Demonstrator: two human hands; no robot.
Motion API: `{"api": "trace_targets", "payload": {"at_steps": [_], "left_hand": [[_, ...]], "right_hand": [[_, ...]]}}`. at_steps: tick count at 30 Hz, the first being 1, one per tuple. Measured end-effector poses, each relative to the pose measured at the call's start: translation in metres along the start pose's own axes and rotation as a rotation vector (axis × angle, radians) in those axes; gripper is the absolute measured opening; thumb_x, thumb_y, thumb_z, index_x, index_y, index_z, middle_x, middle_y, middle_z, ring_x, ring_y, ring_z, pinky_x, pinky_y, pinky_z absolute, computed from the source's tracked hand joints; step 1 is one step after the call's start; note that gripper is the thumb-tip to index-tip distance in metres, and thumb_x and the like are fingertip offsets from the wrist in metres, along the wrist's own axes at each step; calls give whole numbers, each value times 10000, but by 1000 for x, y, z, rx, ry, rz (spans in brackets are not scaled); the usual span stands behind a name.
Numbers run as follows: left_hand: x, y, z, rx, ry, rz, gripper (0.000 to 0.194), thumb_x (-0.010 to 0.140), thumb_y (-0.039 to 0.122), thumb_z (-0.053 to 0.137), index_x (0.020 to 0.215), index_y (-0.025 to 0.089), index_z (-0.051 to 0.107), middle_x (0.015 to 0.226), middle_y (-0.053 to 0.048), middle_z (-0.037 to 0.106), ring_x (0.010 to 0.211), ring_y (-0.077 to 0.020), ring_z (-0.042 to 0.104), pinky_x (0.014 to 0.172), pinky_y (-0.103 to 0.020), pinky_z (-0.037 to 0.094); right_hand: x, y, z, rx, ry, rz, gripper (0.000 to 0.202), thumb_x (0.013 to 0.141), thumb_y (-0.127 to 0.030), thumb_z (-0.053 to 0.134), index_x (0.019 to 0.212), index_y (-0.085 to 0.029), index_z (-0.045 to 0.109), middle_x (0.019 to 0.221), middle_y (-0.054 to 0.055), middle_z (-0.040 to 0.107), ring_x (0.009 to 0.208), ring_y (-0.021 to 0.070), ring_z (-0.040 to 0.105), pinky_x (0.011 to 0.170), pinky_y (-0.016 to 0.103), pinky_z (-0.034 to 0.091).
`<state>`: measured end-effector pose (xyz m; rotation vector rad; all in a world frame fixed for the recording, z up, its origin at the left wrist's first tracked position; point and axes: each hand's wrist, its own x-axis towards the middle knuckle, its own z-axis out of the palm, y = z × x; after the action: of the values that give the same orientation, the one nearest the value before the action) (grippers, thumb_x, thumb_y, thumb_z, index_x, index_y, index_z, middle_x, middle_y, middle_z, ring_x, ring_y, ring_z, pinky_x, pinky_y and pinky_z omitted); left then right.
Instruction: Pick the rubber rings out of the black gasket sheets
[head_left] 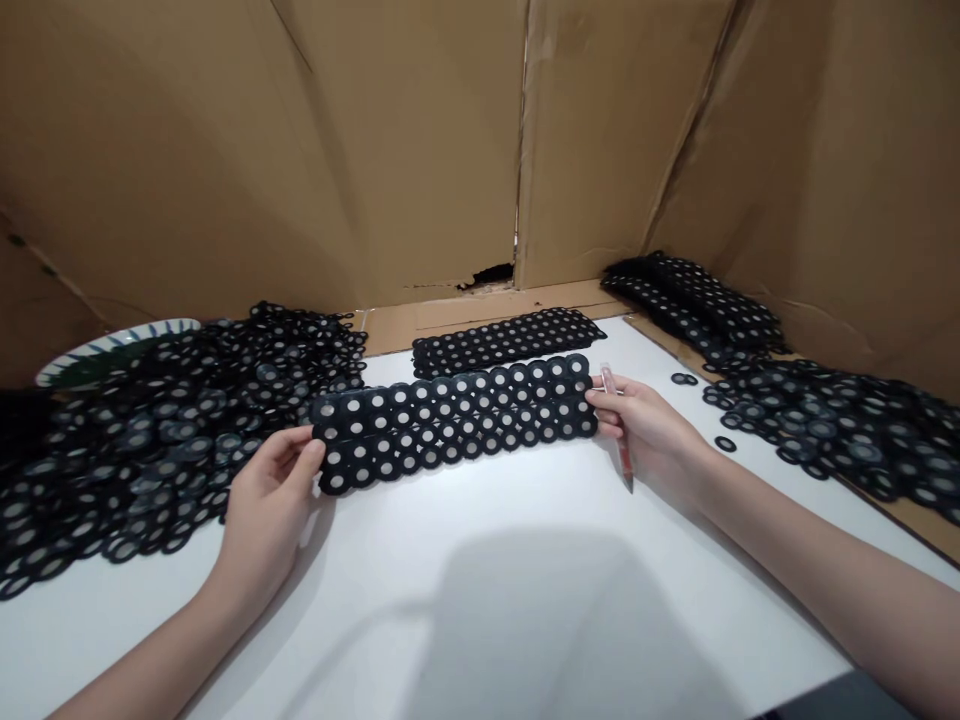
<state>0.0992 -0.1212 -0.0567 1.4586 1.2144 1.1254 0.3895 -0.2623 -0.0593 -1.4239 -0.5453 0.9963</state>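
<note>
A long sheet of black rings (450,420) with pale round centres, joined in several rows, is stretched between my hands above the white table. My left hand (274,490) pinches its left end between thumb and fingers. At the opposite end, my right hand (649,425) is closed on the sheet's edge. That same hand also holds a slim pen-like tool (626,460), clear at the top and reddish lower down, with its dark tip pointing down. Behind the held sheet lies a second sheet of rings (510,340), flat near the cardboard wall.
A large heap of loose black rings (180,440) spreads at the left, by a patterned plate (120,337). Stacked ring sheets (697,305) and a loose ring pile (847,425) lie at right. Stray rings (725,444) dot the white tabletop (375,620). Cardboard walls (420,150) enclose the back and sides.
</note>
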Motion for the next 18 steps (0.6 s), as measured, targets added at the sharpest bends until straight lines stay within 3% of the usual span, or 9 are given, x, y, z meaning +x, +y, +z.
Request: {"api": "trace_targets", "payload": {"at_steps": [12, 18], "left_hand": [[3, -1, 0, -4, -10, 1, 185, 647, 269, 627, 820, 219, 590, 773, 35, 559, 699, -97, 485, 581, -160, 380], [3, 0, 1, 27, 44, -8, 213, 619, 269, 638, 820, 217, 591, 774, 38, 554, 690, -97, 475, 580, -165, 370]], "right_hand": [[5, 1, -1, 97, 29, -15, 167, 670, -205, 603, 715, -177, 444, 518, -77, 287, 377, 33, 263, 291, 163, 192], [6, 1, -1, 76, 24, 29, 163, 701, -224, 576, 719, -200, 415, 497, -80, 264, 368, 48, 232, 271, 170, 155]]}}
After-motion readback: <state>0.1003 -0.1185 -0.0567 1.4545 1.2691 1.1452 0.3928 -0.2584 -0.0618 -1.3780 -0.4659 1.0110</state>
